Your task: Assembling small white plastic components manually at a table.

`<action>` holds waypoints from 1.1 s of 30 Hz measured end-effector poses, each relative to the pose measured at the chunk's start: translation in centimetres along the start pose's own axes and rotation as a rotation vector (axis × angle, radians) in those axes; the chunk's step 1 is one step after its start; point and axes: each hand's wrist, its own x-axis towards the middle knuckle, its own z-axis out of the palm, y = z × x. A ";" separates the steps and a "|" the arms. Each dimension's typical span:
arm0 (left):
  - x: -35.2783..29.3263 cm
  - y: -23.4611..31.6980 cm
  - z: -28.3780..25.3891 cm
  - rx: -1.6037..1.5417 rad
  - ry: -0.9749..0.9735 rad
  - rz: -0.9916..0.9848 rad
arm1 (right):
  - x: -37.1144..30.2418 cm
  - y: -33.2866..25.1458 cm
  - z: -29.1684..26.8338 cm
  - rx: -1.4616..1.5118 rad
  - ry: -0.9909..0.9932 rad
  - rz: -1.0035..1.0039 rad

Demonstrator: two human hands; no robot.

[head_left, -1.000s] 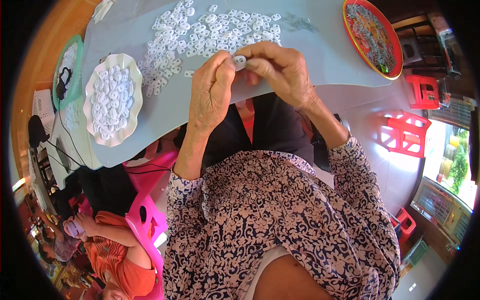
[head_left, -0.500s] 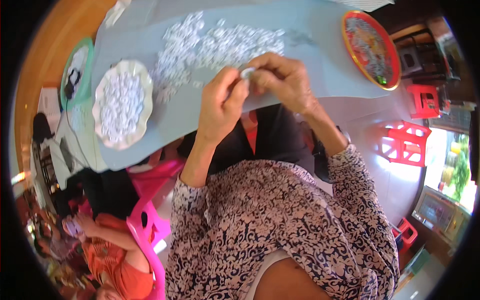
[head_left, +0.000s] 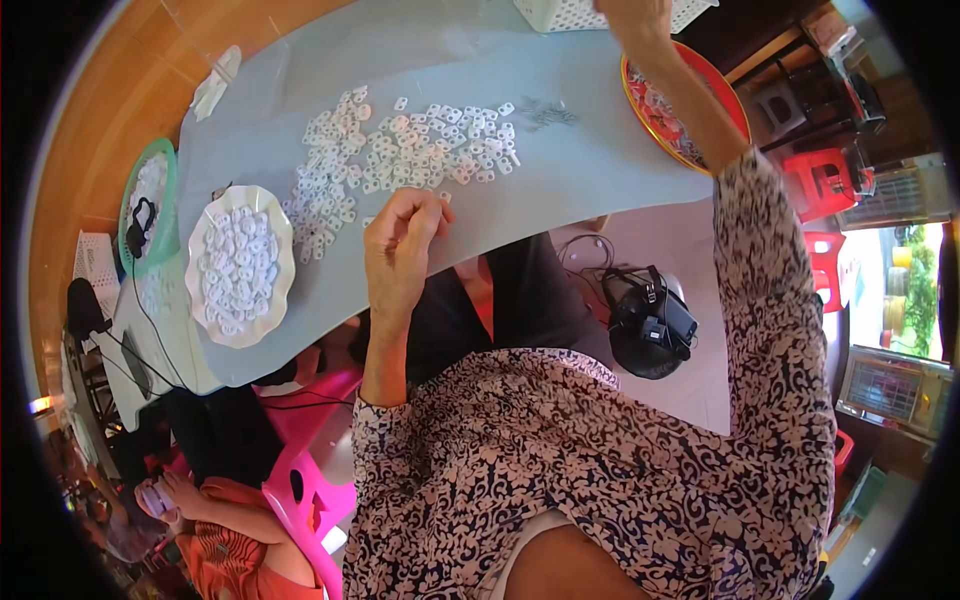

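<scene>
Your right hand (head_left: 636,18) has left your left hand (head_left: 402,232) and reached out to the white perforated plastic basket (head_left: 562,16).

The two-handed work on a small, white, two-holed piece is interrupted; where that piece is, I cannot tell. Your left fingers curl together, whatever they hold hidden; your right fingers run out of view, state unclear. Similar pieces (head_left: 430,150) lie spread on the grey-blue table (head_left: 585,175) and in the cream scalloped dish (head_left: 285,255).
</scene>
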 end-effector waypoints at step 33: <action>-0.1 0.2 0.9 0.093 -0.071 0.141 | -10.2 -1.0 -1.1 -0.258 -0.619 -0.375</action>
